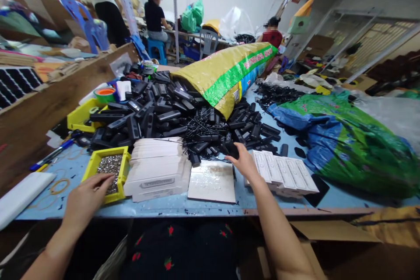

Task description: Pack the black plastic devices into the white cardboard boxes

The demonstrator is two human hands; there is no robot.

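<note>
My left hand (85,196) reaches over the near edge of a yellow bin (125,170) full of small shiny metal pieces (110,165), perhaps screws. Its fingertips are pinched together; whatever they hold is too small to make out. My right hand (245,162) is closed around a black plastic piece (232,149) at the front of a heap of similar black plastic cases (169,116). Between the hands lie a stack of white printed cards or flat boxes (157,170) and a white board (211,181). Thin black sticks (205,129) rest on the heap.
White printed boxes (284,173) sit right of my right hand. A yellow sack (210,68) lies across the heap; a green and blue sack (348,140) covers the right side. Orange tape (105,92), pens (52,155) and a wooden barrier (49,113) are left. Several people work behind.
</note>
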